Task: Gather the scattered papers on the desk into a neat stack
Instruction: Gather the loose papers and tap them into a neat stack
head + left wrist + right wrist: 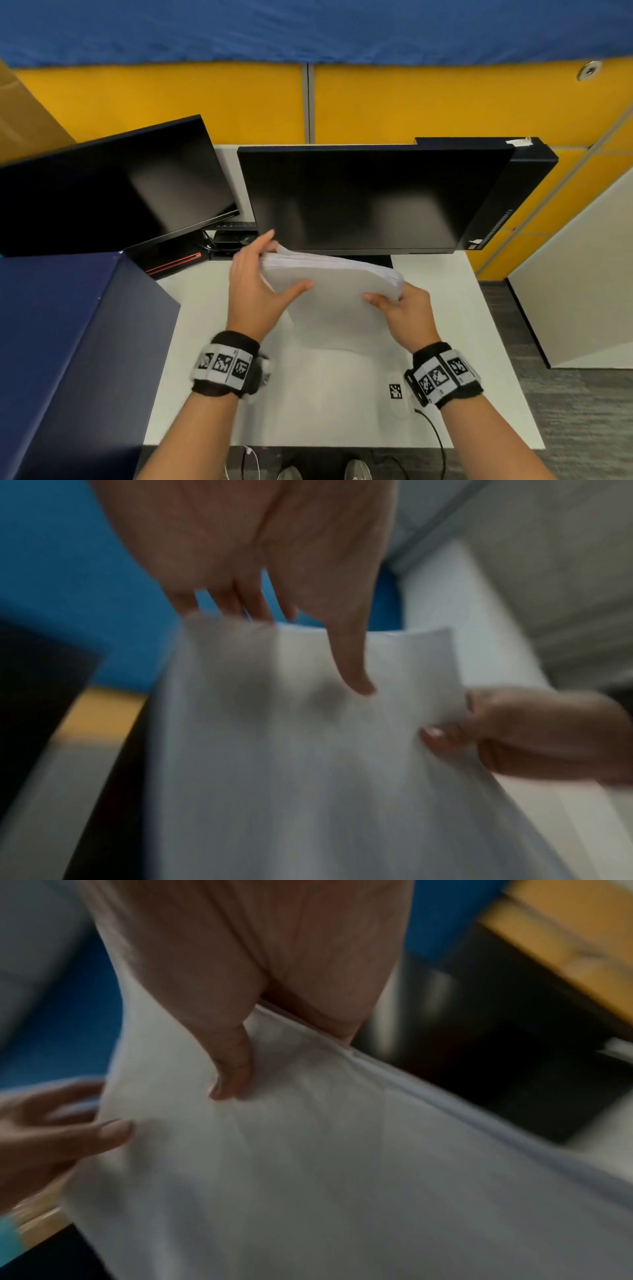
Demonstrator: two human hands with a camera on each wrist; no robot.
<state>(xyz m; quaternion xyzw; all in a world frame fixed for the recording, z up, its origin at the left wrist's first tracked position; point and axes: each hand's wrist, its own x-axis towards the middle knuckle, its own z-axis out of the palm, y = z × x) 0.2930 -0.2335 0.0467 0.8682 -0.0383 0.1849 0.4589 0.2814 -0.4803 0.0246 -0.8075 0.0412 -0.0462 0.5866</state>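
A thick stack of white papers (329,284) is held upright above the white desk (479,377), in front of the middle monitor. My left hand (260,277) grips its left edge, thumb on the near face and fingers behind. My right hand (397,305) pinches its right corner, thumb on the front sheet. In the left wrist view the papers (308,750) hang below my left thumb (352,669), with the right hand (531,737) at their side. In the right wrist view my right thumb (232,1069) presses the sheets (308,1177); both wrist views are blurred.
Two dark monitors (352,198) (113,185) stand at the back of the desk, before a yellow partition. A dark blue box (68,342) sits at the left. A small white device with a marker tag (395,394) lies near the right wrist. A black tower (520,178) stands back right.
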